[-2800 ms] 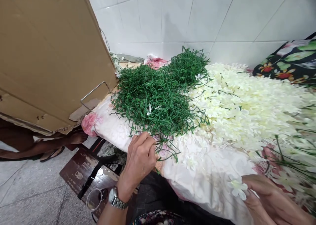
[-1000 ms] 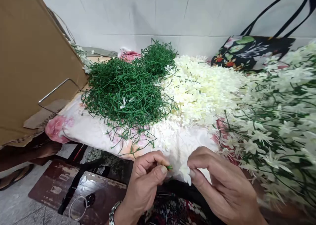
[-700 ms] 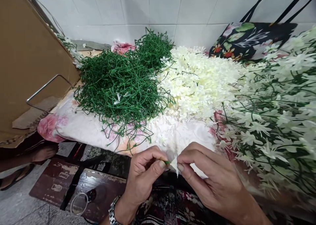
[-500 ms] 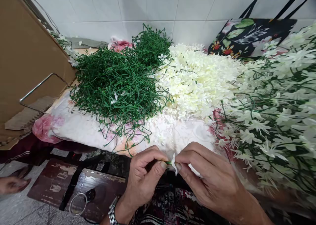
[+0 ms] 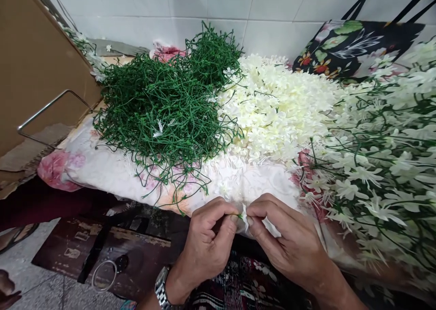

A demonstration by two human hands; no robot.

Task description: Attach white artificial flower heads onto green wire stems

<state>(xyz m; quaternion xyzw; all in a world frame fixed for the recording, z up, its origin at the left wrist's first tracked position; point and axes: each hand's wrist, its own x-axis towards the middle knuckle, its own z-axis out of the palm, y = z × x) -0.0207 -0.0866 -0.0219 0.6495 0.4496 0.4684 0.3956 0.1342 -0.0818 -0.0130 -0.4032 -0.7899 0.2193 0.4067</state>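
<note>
White blossom, pinched, near cloth edge

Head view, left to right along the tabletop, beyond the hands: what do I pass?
Brown cardboard → tangled pile of green stems → heap of loose whitish flower heads → bunch of white flowers on green stems.

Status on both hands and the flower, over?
Left hand pinching green stem. Right hand pinching white flower, held right at the stem's tip. Nothing seen in the way.
</note>
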